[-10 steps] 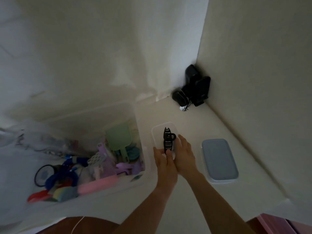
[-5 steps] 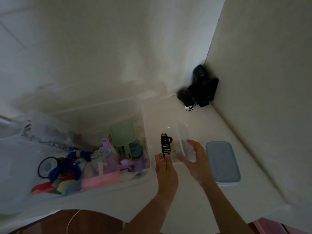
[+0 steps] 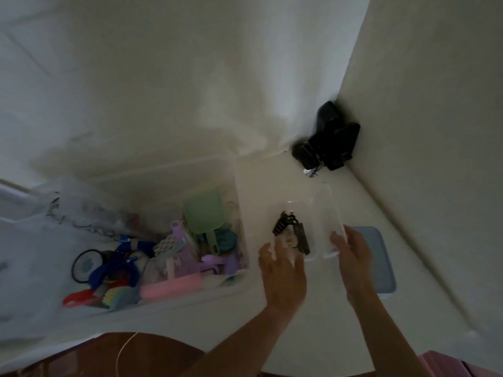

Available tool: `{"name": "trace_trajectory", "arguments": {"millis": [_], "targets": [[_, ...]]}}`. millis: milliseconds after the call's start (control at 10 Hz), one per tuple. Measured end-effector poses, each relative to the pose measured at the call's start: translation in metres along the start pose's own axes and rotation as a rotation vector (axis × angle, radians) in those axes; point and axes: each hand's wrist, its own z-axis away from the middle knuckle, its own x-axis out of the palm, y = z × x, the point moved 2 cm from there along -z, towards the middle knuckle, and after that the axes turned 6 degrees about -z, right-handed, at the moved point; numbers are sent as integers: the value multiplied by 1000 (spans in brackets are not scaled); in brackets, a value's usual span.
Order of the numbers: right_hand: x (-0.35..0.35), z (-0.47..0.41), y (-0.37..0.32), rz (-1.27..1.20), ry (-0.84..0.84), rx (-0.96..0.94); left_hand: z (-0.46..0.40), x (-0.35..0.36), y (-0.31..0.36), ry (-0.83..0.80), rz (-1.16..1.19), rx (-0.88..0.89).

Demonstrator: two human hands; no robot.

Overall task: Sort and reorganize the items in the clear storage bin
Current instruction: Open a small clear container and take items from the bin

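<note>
On the white tabletop (image 3: 313, 330), near the wall corner, a small clear box (image 3: 324, 213) sits tilted between the two hands. The left hand (image 3: 283, 270) reaches into its near end, fingers curled over pale items beside two black hair clips (image 3: 292, 231); whether it pinches anything cannot be told through the blur. The right hand (image 3: 352, 254) grips the box's right rim with fingers bent around the edge. Just right of that hand lies a blue-grey lid (image 3: 381, 265), flat on the tabletop. Left of the box stands the clear bin (image 3: 239, 202), its wall just beside the left hand. Inside are a green scoop (image 3: 204, 210), purple plastic pieces (image 3: 187, 257), a pink roll (image 3: 171, 288), blue bands (image 3: 117, 265) and a red piece (image 3: 79, 297). Black devices (image 3: 329, 142) rest in the corner.
</note>
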Motion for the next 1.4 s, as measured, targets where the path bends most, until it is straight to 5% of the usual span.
{"name": "trace_trajectory", "arguments": {"millis": [200,300,500,600,700,800,900,1000,1300,1400], "targets": [[18,23,-30,277,-2,-204,52,-117,-4,-101,426,203],[28,37,-40,431,15,-280,51,-179,-19,-38,418,216],[81,98,-106,364,60,-425,-16,-229,-109,192,-290,228],[151,120,-124,390,-208,-450,-50,-224,-151,131,-352,130],[228,102,-94,596,-436,-190,-85,-216,-179,-57,-340,109],[275,74,-54,748,-523,72,-102,-223,-181,-190,-69,105],[289,56,-35,790,-427,215,-107,-227,-182,-242,0,169],[289,48,-13,532,-275,377,-111,-221,-190,-286,48,170],[277,59,-21,129,-138,371,-108,-224,-200,-361,177,103],[277,59,-34,121,-71,233,-96,-235,-191,-351,166,116]]}}
